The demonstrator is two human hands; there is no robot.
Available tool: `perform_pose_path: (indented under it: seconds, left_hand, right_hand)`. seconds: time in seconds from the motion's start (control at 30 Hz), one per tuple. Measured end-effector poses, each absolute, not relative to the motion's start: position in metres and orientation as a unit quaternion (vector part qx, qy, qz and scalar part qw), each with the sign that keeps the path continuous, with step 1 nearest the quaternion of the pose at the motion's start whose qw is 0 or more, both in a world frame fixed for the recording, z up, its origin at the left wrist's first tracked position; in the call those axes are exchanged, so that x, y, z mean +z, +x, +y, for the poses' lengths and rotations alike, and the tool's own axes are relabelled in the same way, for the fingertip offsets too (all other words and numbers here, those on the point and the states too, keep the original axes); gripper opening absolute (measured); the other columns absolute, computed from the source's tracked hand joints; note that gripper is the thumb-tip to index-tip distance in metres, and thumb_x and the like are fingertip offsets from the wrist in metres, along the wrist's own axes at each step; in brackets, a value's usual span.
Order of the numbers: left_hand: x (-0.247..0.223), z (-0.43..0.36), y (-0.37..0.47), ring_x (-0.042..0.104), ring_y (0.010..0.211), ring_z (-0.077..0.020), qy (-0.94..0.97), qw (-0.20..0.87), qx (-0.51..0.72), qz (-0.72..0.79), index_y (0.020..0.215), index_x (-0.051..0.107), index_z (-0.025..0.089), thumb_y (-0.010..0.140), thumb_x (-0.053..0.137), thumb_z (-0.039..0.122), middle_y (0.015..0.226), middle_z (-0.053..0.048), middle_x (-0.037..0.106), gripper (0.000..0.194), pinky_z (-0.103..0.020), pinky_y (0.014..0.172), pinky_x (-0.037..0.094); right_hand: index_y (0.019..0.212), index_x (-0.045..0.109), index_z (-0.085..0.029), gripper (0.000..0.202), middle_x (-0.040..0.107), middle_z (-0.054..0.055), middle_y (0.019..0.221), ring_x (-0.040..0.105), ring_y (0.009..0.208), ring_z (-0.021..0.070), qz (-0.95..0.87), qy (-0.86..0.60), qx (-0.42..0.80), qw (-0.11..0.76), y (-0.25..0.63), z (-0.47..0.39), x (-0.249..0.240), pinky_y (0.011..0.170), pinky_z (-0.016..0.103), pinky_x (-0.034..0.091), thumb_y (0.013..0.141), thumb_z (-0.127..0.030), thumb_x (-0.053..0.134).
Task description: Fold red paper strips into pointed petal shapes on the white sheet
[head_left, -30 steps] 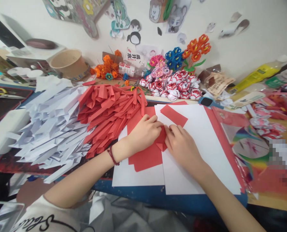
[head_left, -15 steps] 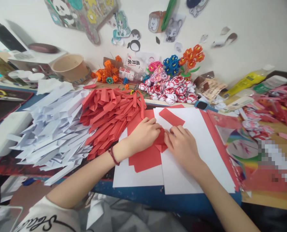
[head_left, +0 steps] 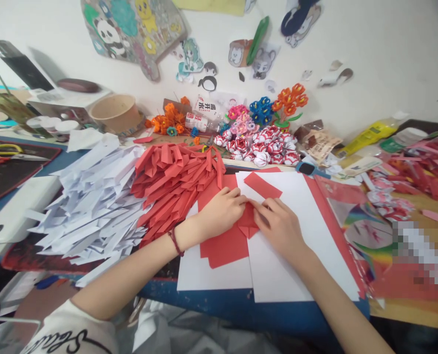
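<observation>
A small folded red paper [head_left: 247, 225] is pinched between my two hands, over the sheets at the middle of the desk. My left hand [head_left: 224, 209] has its fingers curled on the paper's upper left edge. My right hand [head_left: 278, 223] grips its upper right side with thumb and forefinger, the fingertips of both hands nearly touching. Beneath lie larger red sheets [head_left: 224, 248] and white sheets [head_left: 289, 275]. A loose red strip [head_left: 263, 185] rests on the white sheet just beyond my right hand.
Left of my hands are piles of folded red strips [head_left: 178, 172] and folded white strips [head_left: 93, 201]. Red-and-white paper flowers [head_left: 263, 145] stand behind the sheets. A white power bank [head_left: 17, 209] and scissors [head_left: 15, 155] lie far left, a yellow bottle [head_left: 370, 135] back right.
The whole view has shifted, so the desk appears slightly lower. My fingertips have come closer together at the top of the folded red paper, and more of its lower end shows.
</observation>
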State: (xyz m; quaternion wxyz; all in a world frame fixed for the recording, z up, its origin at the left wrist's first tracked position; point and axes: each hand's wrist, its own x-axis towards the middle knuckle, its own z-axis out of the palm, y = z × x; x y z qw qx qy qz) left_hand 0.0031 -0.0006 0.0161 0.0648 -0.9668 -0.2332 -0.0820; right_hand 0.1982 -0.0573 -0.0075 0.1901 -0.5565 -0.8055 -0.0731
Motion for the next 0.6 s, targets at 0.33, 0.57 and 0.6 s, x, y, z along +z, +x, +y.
perform_pose_path:
  seconds: [0.33,0.57,0.6]
  left_hand:
    - [0.013,-0.013,0.001,0.047,0.111,-0.0259,-0.964,0.108,-0.070,-0.233,0.110,0.060,0.006,0.091,0.042,0.011,0.115,-0.015,0.057,0.026,-0.037,0.088,0.038]
    - [0.014,-0.010,-0.008,0.047,0.110,-0.0243,-0.959,0.071,-0.070,-0.267,0.123,0.052,0.011,0.089,0.044,0.010,0.115,-0.013,0.054,0.035,-0.037,0.090,0.038]
    - [0.014,-0.011,-0.008,0.048,0.108,-0.0244,-0.959,0.075,-0.067,-0.264,0.122,0.052,0.010,0.088,0.044,0.010,0.114,-0.013,0.055,0.034,-0.038,0.089,0.038]
  right_hand:
    - [0.125,0.061,-0.016,0.036,0.057,0.007,0.086,0.050,0.082,0.0195,-0.822,-0.546,-0.078,0.144,0.198,-0.055,-0.009,0.075,0.033,0.041,0.096,-0.025,0.042]
    - [0.129,0.058,-0.017,0.037,0.057,0.006,0.085,0.050,0.081,0.0196,-0.824,-0.540,-0.090,0.147,0.196,-0.055,-0.008,0.074,0.033,0.041,0.097,-0.025,0.041]
    - [0.129,0.058,-0.017,0.038,0.057,0.006,0.085,0.050,0.081,0.0197,-0.825,-0.538,-0.092,0.146,0.196,-0.054,-0.009,0.074,0.033,0.041,0.097,-0.025,0.041]
